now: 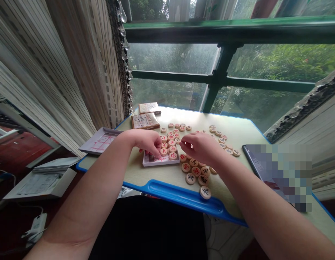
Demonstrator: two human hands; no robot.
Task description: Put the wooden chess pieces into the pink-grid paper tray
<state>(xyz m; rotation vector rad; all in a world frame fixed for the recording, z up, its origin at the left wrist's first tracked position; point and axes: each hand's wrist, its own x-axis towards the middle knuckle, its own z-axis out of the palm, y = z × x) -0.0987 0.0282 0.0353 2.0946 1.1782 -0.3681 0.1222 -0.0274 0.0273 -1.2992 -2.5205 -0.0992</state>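
A shallow white box (159,163) holds rows of round wooden Chinese chess pieces (172,148) with red characters. My left hand (148,141) reaches over its left part, fingers curled together and pointing down into it; whatever they hold, if anything, is hidden. At the box's right wall, my right hand (197,145) has thumb and fingers drawn together on a pale chess piece (178,140). Under and in front of that hand lie loose pieces with red or black characters, some partly covered by it. One black-character piece (205,192) sits at the blue tray groove's edge.
More pieces (223,137) lie at the back right. A box lid (98,141) with red grid lines is at the left edge, and two small boxes (145,121) stand behind. A tablet-like device (260,169) lies right. The blue-rimmed table (232,121) meets the window.
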